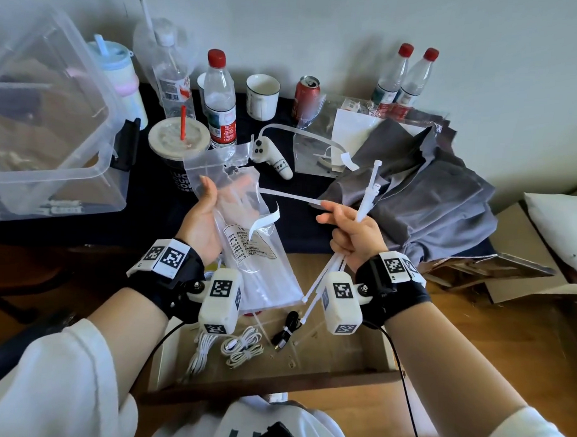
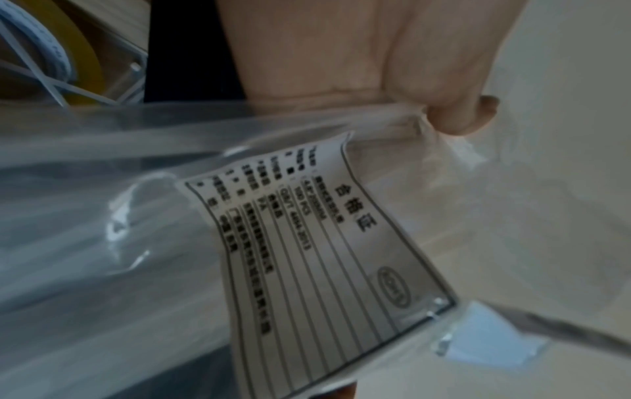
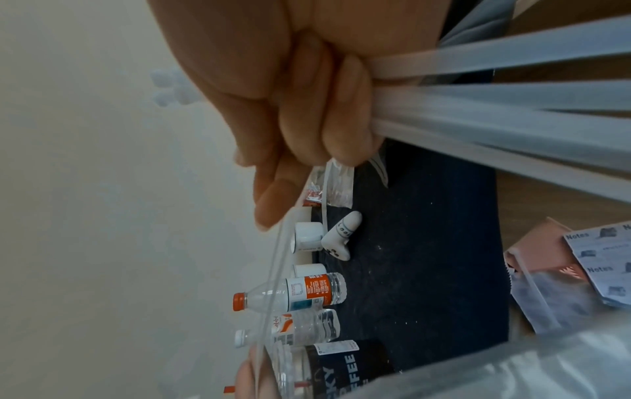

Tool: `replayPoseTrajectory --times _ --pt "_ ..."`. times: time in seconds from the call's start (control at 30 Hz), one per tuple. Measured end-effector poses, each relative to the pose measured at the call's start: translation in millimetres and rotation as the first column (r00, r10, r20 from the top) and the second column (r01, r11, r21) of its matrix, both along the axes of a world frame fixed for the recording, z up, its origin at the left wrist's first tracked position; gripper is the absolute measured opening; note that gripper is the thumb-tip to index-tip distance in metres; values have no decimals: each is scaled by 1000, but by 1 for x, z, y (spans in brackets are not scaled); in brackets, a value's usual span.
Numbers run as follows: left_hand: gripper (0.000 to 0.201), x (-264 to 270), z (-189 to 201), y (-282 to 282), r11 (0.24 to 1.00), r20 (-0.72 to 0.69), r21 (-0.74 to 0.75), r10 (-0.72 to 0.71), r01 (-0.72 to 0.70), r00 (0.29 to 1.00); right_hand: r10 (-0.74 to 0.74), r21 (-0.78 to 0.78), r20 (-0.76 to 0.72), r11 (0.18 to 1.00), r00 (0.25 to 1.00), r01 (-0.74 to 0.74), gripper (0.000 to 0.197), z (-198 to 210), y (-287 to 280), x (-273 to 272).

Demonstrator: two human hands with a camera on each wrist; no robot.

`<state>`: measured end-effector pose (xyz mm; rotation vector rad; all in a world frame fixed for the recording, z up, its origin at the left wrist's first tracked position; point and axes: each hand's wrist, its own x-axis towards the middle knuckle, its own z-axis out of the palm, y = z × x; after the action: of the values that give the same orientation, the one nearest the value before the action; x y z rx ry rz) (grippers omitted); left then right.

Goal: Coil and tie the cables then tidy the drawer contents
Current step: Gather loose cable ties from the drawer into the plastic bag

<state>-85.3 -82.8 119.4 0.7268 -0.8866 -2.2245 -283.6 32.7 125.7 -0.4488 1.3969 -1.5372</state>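
Progress: I judge late | cables (image 1: 240, 345) lie coiled in drawer (image 1: 357, 354) | left hand (image 1: 203, 220) grips tie bag (image 1: 247, 249) above drawer | right hand (image 1: 353, 233) clamps zip ties (image 1: 368, 195) | ties unstowed

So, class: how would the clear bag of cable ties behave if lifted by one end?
The bag probably flops: its film creases in the left hand. Likely slippery, being glossy. The ties inside may stiffen it lengthwise.
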Motion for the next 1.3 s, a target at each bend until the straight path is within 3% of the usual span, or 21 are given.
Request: replayPoseTrajectory --times 0.17,0.33,0.43,0.53,0.7,0.9,1.07,1.3 --pt "79 -6 4 5 999 -15 -21 -50 49 999 47 70 -126 997 991 -38 11 4 -5 6" --pt "71 -7 4 5 996 -45 1 -91 91 995 122 172 -161 981 979 -94 26 3 -9 6" --pt "72 -7 -1 3 988 43 -4 -154 154 987 90 132 -153 989 984 -70 25 7 -11 6" --pt "76 -5 -7 5 966 65 -3 -259 260 964 27 41 -99 999 995 -23 22 11 -13 3" --pt "79 -5 -12 11 921 56 121 -379 370 924 -58 -88 2 994 998 58 68 13 -17 1" --pt "77 -5 -9 12 940 104 169 -315 296 943 -121 -218 126 965 985 147 73 11 -16 -11" --pt "78 11 -15 5 953 110 189 -259 235 960 -198 -265 373 913 906 309 77 15 -8 -28" --pt "79 22 -24 5 958 90 182 -243 223 966 -198 -318 507 862 839 395 80 24 -5 -36"
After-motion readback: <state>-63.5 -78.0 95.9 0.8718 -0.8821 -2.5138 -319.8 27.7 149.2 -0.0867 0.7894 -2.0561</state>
